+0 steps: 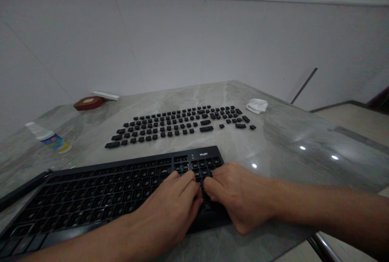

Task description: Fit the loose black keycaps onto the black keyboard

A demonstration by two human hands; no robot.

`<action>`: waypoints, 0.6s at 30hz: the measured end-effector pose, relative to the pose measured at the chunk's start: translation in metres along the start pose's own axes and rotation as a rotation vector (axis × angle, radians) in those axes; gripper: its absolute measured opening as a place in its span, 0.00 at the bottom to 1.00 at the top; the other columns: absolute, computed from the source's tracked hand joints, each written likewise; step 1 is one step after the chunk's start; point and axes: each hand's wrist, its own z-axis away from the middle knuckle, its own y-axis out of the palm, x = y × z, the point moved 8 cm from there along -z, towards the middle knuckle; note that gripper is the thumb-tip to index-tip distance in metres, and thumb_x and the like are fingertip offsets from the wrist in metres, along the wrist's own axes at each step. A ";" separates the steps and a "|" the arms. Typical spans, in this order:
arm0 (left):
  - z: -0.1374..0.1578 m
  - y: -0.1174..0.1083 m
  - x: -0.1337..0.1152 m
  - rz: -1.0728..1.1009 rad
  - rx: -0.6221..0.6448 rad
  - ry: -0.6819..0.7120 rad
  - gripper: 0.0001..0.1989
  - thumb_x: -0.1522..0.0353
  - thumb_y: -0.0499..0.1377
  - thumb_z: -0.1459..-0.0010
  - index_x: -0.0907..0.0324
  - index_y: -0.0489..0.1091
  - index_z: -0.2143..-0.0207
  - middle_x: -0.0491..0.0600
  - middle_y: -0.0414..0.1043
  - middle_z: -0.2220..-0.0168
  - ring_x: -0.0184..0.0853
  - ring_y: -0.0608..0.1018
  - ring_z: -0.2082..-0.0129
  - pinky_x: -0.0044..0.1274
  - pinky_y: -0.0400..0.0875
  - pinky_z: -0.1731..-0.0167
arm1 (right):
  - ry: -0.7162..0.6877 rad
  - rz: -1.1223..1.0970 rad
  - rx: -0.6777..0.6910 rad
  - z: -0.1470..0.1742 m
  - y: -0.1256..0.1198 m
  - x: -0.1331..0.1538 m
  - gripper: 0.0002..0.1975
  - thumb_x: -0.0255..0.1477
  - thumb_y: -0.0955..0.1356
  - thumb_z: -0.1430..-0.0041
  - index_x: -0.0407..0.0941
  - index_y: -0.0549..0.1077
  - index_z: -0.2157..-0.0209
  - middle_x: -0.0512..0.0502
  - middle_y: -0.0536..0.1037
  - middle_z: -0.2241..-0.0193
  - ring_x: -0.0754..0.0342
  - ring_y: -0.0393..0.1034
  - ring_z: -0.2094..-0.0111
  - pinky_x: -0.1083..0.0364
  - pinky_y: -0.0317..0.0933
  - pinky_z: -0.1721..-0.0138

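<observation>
A black keyboard with most of its keycaps off lies at a slant along the near side of the marble table. Over its number-pad end, my left hand bends its fingers down onto the key sockets. Close beside it, my right hand is closed at the keyboard's right edge, knuckles up. The fingertips of both hands are hidden, so anything small between them cannot be made out. Beyond the keyboard, loose black keycaps lie in rows that follow a keyboard layout.
At the left, a spray bottle with a white cap lies on its side. Farther back sit a red-brown box and a white strip. A crumpled white cloth rests at the back right. A black bar lies left of the keyboard.
</observation>
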 end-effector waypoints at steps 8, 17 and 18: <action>0.001 0.002 0.001 -0.024 -0.001 -0.021 0.13 0.76 0.44 0.30 0.60 0.65 0.64 0.49 0.71 0.67 0.37 0.73 0.69 0.31 0.71 0.65 | -0.025 -0.073 -0.053 0.005 -0.015 -0.002 0.06 0.25 0.66 0.48 0.42 0.67 0.66 0.47 0.75 0.76 0.54 0.64 0.78 0.55 0.50 0.78; 0.004 -0.010 0.007 0.209 -0.053 -0.062 0.08 0.77 0.51 0.36 0.59 0.67 0.64 0.49 0.71 0.66 0.36 0.73 0.67 0.27 0.70 0.68 | 0.001 -0.056 -0.050 0.005 -0.018 0.000 0.03 0.25 0.68 0.46 0.41 0.70 0.68 0.45 0.76 0.75 0.54 0.66 0.77 0.55 0.50 0.76; 0.003 -0.011 0.008 0.223 -0.068 -0.060 0.08 0.77 0.51 0.37 0.59 0.67 0.65 0.49 0.70 0.67 0.35 0.73 0.68 0.27 0.69 0.69 | 0.009 -0.047 -0.053 0.004 -0.017 0.001 0.04 0.25 0.69 0.47 0.41 0.70 0.68 0.45 0.76 0.75 0.54 0.66 0.76 0.55 0.50 0.76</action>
